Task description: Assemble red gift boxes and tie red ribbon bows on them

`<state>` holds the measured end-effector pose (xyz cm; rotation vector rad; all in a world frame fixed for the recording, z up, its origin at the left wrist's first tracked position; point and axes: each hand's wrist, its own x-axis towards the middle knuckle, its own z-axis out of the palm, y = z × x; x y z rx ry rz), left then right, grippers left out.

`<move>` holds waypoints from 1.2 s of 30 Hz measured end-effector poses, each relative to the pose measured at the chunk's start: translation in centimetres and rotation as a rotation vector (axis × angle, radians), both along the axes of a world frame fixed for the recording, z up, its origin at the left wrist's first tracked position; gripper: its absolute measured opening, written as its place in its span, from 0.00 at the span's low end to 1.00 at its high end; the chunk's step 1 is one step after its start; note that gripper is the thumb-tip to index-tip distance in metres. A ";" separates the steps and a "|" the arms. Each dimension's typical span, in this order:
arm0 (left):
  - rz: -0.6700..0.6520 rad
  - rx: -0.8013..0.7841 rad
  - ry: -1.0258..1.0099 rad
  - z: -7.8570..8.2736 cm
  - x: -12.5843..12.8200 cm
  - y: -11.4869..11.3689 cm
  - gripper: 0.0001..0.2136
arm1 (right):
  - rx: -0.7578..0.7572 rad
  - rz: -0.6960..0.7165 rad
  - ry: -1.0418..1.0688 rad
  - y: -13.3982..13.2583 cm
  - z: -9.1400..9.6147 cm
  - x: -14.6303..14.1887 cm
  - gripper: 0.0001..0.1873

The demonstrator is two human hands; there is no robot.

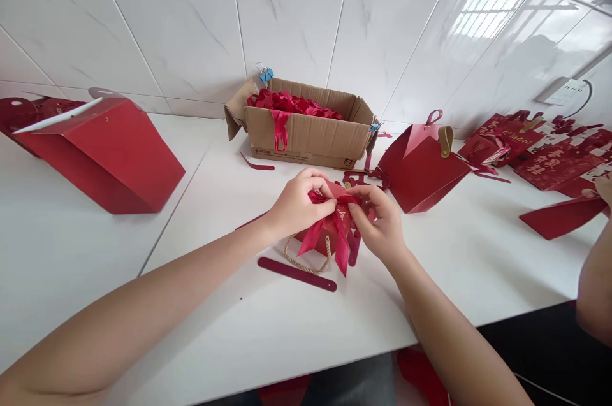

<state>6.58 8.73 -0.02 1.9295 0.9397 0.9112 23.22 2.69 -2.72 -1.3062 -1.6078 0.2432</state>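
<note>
Both hands meet at the middle of the table over a small red gift box [313,244]. A shiny red ribbon [342,253] is at its top, with two tails hanging down its front. My left hand [306,201] pinches the ribbon from the left, thumb and fingers together. From the right, my right hand [380,222] pinches the ribbon's other side between thumb and forefinger. The fingers partly cover the bow and the box top. A twisted gold rope handle [306,268] loops out at the box's front. Just before it lies a dark red strap [297,274] with holes at its ends.
Behind my hands stands a cardboard box [301,137] full of red ribbons [294,103]. Larger red bags stand left [109,157] and right [421,170]. Several decorated red boxes [540,151] line the far right, where another person's hand [603,189] holds a red piece [564,216].
</note>
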 end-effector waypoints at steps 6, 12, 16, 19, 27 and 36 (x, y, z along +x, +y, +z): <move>-0.003 -0.005 -0.002 0.1 0.0 -0.1 0.04 | 0.011 -0.013 0.003 0.1 0.0 0.1 0.10; -0.009 -0.007 -0.001 0.1 0.0 -0.2 0.04 | 0.049 -0.033 -0.019 0.1 0.2 0.1 0.11; -0.020 -0.009 -0.012 0.0 -0.1 -0.2 0.04 | 0.058 -0.043 -0.021 0.0 0.2 0.0 0.10; -0.023 -0.006 -0.017 -0.1 0.0 -0.2 0.04 | 0.058 -0.049 -0.015 0.0 0.1 0.1 0.10; -0.033 -0.019 -0.018 0.0 0.0 -0.3 0.04 | 0.060 -0.045 -0.001 0.1 0.0 0.1 0.11; -0.048 -0.018 -0.015 -0.1 0.0 -0.4 0.05 | 0.101 -0.049 -0.066 0.2 0.1 0.2 0.12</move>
